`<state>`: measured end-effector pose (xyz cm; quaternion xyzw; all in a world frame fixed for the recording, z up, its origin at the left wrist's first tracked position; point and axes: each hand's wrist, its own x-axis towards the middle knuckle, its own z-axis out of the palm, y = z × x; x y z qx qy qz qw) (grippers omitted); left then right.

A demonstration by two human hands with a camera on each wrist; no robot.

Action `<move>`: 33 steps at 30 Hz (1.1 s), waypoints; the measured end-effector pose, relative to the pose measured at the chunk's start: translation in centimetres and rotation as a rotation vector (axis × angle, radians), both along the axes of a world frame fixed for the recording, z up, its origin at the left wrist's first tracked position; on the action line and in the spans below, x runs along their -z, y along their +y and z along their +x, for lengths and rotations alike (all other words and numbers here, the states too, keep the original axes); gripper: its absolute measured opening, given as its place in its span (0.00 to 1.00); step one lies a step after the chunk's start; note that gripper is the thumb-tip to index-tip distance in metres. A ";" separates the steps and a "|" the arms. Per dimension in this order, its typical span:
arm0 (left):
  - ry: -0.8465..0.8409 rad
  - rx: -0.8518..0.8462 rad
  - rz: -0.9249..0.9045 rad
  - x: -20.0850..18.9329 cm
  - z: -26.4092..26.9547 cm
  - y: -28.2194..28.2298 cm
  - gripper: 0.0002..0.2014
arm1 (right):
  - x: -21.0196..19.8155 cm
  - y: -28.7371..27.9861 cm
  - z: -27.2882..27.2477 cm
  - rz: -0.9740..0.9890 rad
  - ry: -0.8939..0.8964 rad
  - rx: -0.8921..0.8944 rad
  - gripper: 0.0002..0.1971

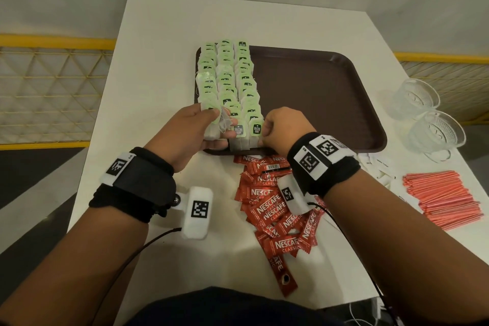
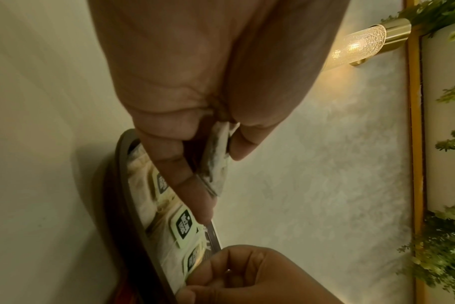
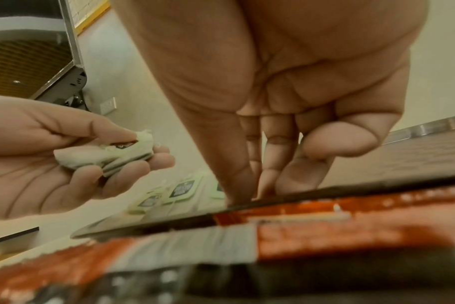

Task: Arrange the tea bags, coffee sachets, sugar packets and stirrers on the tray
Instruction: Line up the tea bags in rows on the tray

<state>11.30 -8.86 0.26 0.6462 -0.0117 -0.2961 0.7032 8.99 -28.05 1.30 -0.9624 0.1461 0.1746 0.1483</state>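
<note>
Tea bags [image 1: 229, 82] fill the tray's [image 1: 317, 92] left side — coffee sachets [image 1: 275, 209] before it, stirrers [image 1: 442, 198] right.

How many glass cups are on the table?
2. One glass cup sits right of the tray; the other glass cup sits just nearer, beside it. None seems hidden.

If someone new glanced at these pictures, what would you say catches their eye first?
Probably the three neat rows of green-tagged tea bags filling the left side of the brown tray, with the left hand holding a small stack of tea bags at the near end and the right hand touching the nearest bag. Next, the red coffee sachets heaped on the table before the tray, and pink stirrers at right.
</note>
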 end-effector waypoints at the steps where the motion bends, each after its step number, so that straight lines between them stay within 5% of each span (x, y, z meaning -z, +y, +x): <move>1: 0.000 0.000 -0.003 0.0 0.0 0.0 0.15 | 0.0 0.1 0.2 -0.004 -0.009 0.001 0.08; 14: -0.140 0.036 0.020 0.6 0.2 0.5 0.11 | -1.0 -0.4 0.2 0.050 -0.142 0.003 0.08; 18: -0.226 0.040 0.044 0.7 -0.1 -0.2 0.12 | -1.5 0.1 -1.2 0.373 -0.325 0.040 0.14; 23: -0.265 -0.036 0.082 0.9 -0.3 -1.3 0.16 | -1.4 0.5 -2.2 0.758 -0.333 0.198 0.06; 33: -0.313 -0.021 -0.002 0.8 0.0 -2.2 0.11 | -1.7 -0.4 -1.9 1.005 -0.395 0.277 0.02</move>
